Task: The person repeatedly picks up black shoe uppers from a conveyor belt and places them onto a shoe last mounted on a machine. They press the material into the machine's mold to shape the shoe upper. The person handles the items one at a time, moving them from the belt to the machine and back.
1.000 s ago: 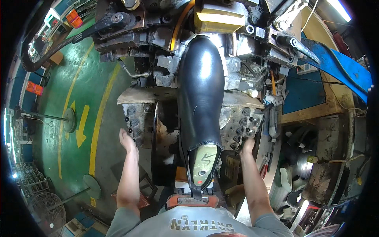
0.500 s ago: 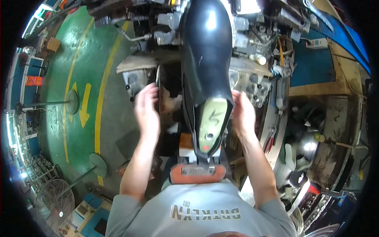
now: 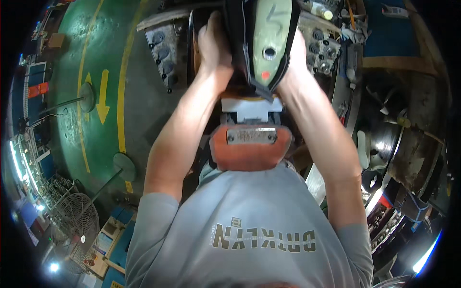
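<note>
A black leather boot upper point(image 3: 237, 36) is pulled over a pale green last point(image 3: 272, 31), whose top shows a dark marking, a round hole and a red dot. It stands heel toward me, its front cut off by the upper edge of the view. My left hand point(image 3: 213, 45) is closed against the boot's left side, its fingertips partly hidden. On the opposite side my right hand point(image 3: 298, 50) holds the boot, with most of its fingers behind it. Below the heel are a pale metal bracket point(image 3: 247, 106) and an orange-red pad point(image 3: 252, 152) in front of my belly.
Machine plates with springs and knobs flank the boot, one on the left point(image 3: 161, 53) and one on the right point(image 3: 324, 50). Farther right is a wooden bench edge point(image 3: 389, 63). A standing fan point(image 3: 74, 233) is at the lower left, beside the green floor point(image 3: 72, 120).
Both hands have come inward from beside the boot onto its two sides. The view has tilted so that the boot sits higher and more of my shirt shows.
</note>
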`<state>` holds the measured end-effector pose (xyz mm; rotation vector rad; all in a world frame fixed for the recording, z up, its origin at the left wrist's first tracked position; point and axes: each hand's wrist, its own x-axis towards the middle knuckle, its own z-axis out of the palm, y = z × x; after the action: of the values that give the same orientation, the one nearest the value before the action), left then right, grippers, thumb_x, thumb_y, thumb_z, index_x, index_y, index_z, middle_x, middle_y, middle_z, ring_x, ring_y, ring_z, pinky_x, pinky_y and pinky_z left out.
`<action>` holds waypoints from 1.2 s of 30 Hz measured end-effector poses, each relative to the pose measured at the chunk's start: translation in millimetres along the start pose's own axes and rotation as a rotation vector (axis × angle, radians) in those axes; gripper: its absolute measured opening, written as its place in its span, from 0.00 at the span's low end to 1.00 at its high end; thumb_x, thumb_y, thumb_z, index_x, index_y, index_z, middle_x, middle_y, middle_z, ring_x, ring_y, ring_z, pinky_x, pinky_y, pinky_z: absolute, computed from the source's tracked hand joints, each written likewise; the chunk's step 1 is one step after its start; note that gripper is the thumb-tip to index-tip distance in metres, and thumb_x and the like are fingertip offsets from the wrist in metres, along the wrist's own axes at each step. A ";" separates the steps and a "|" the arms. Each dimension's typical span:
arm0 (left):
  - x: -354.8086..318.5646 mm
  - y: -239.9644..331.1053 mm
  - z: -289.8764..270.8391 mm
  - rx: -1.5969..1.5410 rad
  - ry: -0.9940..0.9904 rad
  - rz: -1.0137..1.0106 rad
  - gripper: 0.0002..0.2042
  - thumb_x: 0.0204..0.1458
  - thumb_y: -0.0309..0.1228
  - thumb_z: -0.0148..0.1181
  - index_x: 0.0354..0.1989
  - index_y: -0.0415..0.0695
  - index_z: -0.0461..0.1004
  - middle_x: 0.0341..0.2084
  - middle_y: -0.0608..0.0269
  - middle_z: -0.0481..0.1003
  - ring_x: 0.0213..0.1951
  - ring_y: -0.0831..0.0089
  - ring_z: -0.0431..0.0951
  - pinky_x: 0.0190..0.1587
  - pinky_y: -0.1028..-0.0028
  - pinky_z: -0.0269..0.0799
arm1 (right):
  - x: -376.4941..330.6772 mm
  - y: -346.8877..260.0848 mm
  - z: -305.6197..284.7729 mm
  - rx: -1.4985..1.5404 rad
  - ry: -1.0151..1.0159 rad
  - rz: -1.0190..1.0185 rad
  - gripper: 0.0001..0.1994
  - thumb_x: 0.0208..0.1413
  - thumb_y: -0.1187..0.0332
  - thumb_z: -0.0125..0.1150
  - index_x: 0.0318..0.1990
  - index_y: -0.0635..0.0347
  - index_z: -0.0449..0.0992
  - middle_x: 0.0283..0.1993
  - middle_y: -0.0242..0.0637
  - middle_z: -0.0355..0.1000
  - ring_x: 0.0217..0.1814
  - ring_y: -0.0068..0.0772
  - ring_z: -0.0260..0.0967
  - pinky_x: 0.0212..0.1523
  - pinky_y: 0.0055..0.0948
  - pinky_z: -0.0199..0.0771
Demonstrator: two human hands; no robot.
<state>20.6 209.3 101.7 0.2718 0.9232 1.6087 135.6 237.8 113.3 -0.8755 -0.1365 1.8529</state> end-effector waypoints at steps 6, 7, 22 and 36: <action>1.8 -4.2 -7.8 -0.077 -0.264 0.045 0.23 0.65 0.47 0.39 0.56 0.42 0.68 0.48 0.58 0.75 0.51 0.61 0.75 0.54 0.65 0.71 | -14.5 -8.4 17.2 -0.098 -0.177 0.012 0.13 0.65 0.61 0.44 0.41 0.59 0.74 0.34 0.38 0.75 0.30 0.34 0.74 0.31 0.32 0.78; 5.7 -5.9 -11.2 -0.037 -0.281 0.075 0.24 0.65 0.48 0.39 0.56 0.43 0.69 0.48 0.58 0.75 0.51 0.62 0.75 0.54 0.64 0.71 | -15.3 -10.0 20.6 -0.129 -0.182 0.021 0.13 0.65 0.62 0.45 0.41 0.59 0.74 0.34 0.37 0.75 0.30 0.34 0.74 0.31 0.32 0.78; 10.8 -19.0 -41.8 0.783 -0.239 0.675 0.26 0.68 0.48 0.34 0.44 0.36 0.73 0.34 0.64 0.77 0.34 0.78 0.76 0.39 0.74 0.71 | 0.3 -3.7 -2.3 -0.008 -0.094 0.019 0.18 0.66 0.60 0.38 0.49 0.59 0.73 0.44 0.43 0.75 0.39 0.40 0.75 0.42 0.38 0.79; -68.1 -111.5 -159.9 0.921 -0.138 0.100 0.13 0.56 0.33 0.59 0.42 0.37 0.66 0.33 0.59 0.70 0.35 0.71 0.70 0.40 0.72 0.67 | 7.4 -35.8 -154.0 -0.595 0.363 -0.358 0.11 0.64 0.59 0.54 0.34 0.56 0.71 0.26 0.25 0.63 0.25 0.19 0.59 0.29 0.22 0.60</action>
<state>19.0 79.8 -59.1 1.0591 1.5103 1.1326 257.1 215.8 14.2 -1.4735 -0.5969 1.3021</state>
